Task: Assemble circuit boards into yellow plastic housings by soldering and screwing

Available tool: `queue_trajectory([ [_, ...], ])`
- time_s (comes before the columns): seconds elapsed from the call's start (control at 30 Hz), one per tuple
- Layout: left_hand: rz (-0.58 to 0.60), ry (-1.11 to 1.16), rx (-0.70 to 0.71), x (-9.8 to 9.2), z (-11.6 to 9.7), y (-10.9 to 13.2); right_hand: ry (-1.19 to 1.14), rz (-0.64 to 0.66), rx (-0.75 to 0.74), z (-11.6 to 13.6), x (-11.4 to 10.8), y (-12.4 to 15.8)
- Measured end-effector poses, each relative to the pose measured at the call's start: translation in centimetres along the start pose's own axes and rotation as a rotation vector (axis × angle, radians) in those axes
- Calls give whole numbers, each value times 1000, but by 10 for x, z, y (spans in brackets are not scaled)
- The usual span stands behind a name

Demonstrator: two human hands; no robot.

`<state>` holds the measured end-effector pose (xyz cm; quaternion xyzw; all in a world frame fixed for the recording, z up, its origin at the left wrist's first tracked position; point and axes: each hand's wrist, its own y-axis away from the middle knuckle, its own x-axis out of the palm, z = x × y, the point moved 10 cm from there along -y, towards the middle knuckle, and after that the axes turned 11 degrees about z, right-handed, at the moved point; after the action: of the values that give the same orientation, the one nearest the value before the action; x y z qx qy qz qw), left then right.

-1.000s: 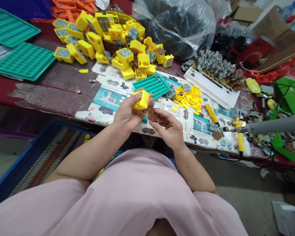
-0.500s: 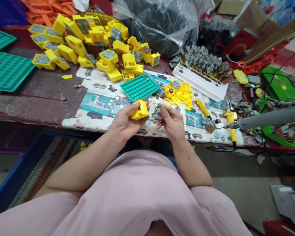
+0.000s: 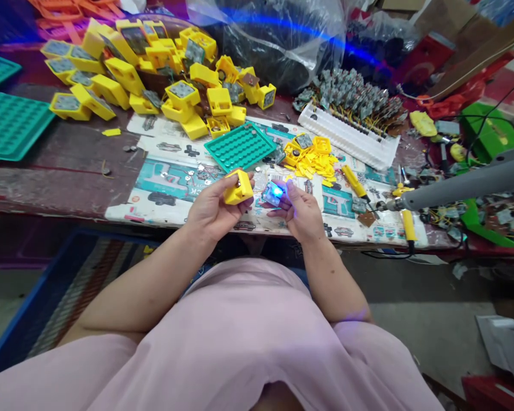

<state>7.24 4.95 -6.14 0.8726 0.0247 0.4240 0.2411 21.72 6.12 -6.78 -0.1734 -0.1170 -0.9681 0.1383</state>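
Observation:
My left hand (image 3: 216,208) is closed around a yellow plastic housing (image 3: 239,188), held just above the front of the bench. Beside it, my right hand (image 3: 303,210) pinches a small grey circuit module (image 3: 272,194) on which a bright blue light glows. The two pieces are apart, with a small gap between them. Behind the hands lies a green ribbed tray (image 3: 240,147). Right of the tray is a heap of small yellow plastic parts (image 3: 314,162).
Many yellow housings (image 3: 182,94) are piled at the back left. A white rack (image 3: 346,140) with grey modules stands at the back right. A grey rod (image 3: 462,182) reaches in from the right, near a yellow-handled tool (image 3: 408,225). Green trays (image 3: 15,125) lie far left.
A blue light has come on at the module in my right hand, which has turned to show its face. My left hand with the yellow housing has shifted slightly left.

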Motion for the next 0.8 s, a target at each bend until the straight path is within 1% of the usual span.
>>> queue_trajectory([
  [0.1,-10,-2,8,-2,0,0,-15,15,-5,0,0,0],
  [0.3,8,-40,-4,-3,4,-1,51,-70,-83,6,-10,3],
  [0.4,27,-41,-7,-1,6,-2,82,-90,-97,9,-14,5],
  [0.5,38,-32,-12,0,8,-2,76,-75,-85,10,-13,6],
  [0.63,39,-40,-15,1,9,-3,39,-38,-32,6,-9,5],
  [0.8,93,-98,-37,7,13,-5,88,-120,-83,8,-19,5],
])
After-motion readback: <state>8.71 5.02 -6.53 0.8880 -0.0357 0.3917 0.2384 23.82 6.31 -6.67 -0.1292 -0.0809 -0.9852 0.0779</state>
